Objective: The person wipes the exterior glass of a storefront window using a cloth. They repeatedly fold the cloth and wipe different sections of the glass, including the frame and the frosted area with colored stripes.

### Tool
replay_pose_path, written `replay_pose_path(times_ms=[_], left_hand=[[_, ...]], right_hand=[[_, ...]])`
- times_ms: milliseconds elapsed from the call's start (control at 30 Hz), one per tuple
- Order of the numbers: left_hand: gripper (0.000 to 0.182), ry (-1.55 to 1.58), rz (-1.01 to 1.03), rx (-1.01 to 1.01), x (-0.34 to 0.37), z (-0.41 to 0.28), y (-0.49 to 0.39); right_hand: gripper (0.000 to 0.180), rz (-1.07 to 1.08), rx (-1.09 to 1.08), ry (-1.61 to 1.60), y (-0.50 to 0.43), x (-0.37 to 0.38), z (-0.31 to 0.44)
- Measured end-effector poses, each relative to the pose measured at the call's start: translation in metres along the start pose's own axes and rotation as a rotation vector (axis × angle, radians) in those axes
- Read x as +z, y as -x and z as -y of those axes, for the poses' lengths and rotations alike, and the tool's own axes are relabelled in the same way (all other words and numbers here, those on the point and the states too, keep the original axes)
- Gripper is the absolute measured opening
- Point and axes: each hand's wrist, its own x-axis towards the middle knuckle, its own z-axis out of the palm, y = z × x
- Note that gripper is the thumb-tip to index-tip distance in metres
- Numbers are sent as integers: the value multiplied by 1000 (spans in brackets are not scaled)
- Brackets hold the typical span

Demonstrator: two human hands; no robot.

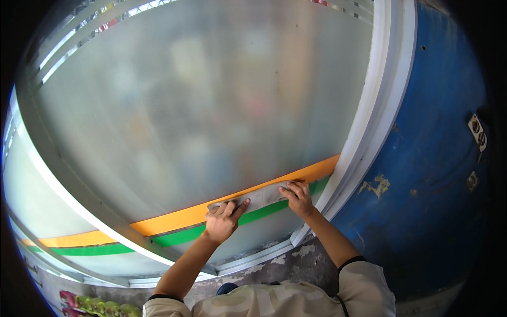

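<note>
A folded grey cloth point(263, 197) lies stretched flat against the frosted glass pane point(198, 103). My left hand point(222, 222) holds the cloth's left end, fingers curled over its top edge and thumb pressed on its face. At the other end, my right hand point(300, 198) grips the cloth with its fingertips near the top edge. Behind the cloth run an orange stripe point(178, 218) and a green stripe point(182, 235) across the glass. The cloth hides part of both stripes.
A white metal frame point(390, 79) borders the pane on the right, beside a scuffed blue wall point(431, 158) with an electrical socket point(477, 132). Below the sill is a peeling dark wall point(305, 261). Pink and green objects point(99, 306) sit at the lower left.
</note>
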Motion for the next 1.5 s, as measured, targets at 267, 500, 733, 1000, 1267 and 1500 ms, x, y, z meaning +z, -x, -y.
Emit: replay_pose_path(times_ms=[267, 500, 733, 1000, 1267, 1500], left_hand=[[56, 178, 496, -126, 54, -36, 55], [66, 58, 68, 14, -90, -12, -82], [52, -366, -683, 258, -276, 68, -361], [52, -281, -605, 238, -215, 66, -354], [52, -197, -215, 242, -98, 7, -216], [59, 66, 126, 178, -13, -29, -127]], right_hand=[[26, 670, 185, -131, 80, -20, 38], [35, 53, 39, -27, -105, -106, -36], [58, -552, -227, 397, -429, -181, -144], [56, -600, -92, 293, -393, -131, -160], [47, -395, 57, 260, -178, -78, -119], [37, -133, 221, 157, -39, -58, -73]])
